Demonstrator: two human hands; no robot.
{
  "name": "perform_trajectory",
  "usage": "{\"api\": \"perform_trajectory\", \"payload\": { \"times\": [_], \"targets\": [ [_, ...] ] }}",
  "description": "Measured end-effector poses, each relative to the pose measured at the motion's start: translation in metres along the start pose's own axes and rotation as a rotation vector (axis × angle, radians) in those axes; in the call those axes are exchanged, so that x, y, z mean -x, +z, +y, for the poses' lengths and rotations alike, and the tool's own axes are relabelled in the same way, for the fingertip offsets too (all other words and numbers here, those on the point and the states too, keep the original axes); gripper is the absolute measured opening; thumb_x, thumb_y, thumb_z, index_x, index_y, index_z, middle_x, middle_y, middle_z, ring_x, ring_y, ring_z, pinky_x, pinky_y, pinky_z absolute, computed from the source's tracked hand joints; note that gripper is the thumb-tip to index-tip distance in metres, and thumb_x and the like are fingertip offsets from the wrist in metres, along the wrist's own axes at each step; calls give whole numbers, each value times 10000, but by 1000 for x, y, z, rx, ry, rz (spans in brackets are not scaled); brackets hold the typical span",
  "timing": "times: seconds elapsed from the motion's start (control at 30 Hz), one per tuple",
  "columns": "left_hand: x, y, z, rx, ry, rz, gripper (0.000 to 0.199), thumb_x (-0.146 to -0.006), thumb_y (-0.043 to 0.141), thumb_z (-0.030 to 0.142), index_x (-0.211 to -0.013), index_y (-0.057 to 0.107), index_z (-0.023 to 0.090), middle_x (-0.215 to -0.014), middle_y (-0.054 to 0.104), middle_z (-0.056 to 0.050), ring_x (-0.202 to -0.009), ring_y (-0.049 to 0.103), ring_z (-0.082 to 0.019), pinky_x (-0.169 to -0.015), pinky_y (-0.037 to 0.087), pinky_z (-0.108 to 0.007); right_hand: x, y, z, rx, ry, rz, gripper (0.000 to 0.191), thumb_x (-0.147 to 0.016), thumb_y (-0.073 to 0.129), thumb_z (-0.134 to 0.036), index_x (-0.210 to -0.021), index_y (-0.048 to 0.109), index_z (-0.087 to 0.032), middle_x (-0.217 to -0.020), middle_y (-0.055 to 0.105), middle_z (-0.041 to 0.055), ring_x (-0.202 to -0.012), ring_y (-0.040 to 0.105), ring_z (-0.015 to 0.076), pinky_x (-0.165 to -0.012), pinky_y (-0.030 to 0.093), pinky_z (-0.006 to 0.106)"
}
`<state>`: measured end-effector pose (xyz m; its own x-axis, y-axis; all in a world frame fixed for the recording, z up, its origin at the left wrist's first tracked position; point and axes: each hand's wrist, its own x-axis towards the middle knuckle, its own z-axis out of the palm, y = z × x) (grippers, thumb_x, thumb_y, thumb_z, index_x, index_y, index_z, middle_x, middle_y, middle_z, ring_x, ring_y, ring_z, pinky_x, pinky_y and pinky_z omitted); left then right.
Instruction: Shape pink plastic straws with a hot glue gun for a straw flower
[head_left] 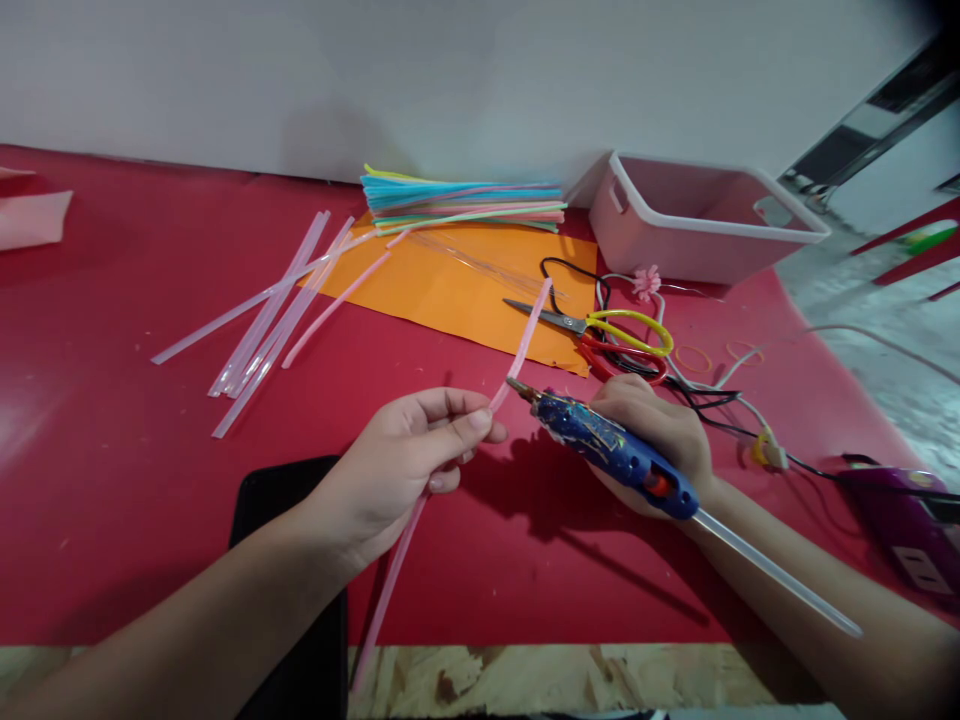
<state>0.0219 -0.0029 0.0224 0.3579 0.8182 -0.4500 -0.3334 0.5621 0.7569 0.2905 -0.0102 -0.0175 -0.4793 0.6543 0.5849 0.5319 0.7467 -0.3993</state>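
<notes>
Between the thumb and fingers of my left hand (420, 455) is a long pink strip (531, 325), running from near the scissors down past the table's front edge. My right hand (660, 430) is wrapped round a blue hot glue gun (615, 452), stained with dried glue. Its metal nozzle (523, 389) meets or nearly touches the strip just above my left fingertips. A clear glue stick (780, 572) juts from the gun's rear. Scissors (592, 330) with one yellow and one red handle lie just beyond my right hand.
Several pale pink strips (277, 310) lie at left. An orange sheet (450, 290) sits below a pile of coloured pipe cleaners (461, 200). A pink bin (697, 235) stands at back right, near cables (697, 400) and a purple power strip (900, 520). Something flat and black (292, 620) lies under my left arm.
</notes>
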Motion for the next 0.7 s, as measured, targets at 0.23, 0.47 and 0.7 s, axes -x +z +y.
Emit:
{"api": "perform_trajectory", "payload": {
  "times": [0.23,0.47,0.7],
  "targets": [
    [1,2,1,32,4,-10,113,-763,870,118,-744,759,131,-709,755,-42,-505,470,-29,-412,329,-96,2,0,2,-14,2,-7,196,-926,641,-340,-1116,628,-291,-744,649,28,-624,580,216,-678,485,439],
    [-1,2,1,29,8,-26,139,-769,871,119,-730,737,120,-689,753,-31,-492,472,-20,-409,335,-92,4,0,2,-5,-9,-30,198,-913,634,-248,-1108,607,-255,-757,640,26,-643,567,197,-695,472,412],
    [1,0,1,7,32,-48,153,-854,787,88,-842,655,163,-708,791,-35,-475,501,-33,-427,362,-97,2,-1,1,-2,-25,-24,203,-891,649,-215,-1091,616,-232,-766,644,32,-650,564,191,-696,471,407]
  ]
}}
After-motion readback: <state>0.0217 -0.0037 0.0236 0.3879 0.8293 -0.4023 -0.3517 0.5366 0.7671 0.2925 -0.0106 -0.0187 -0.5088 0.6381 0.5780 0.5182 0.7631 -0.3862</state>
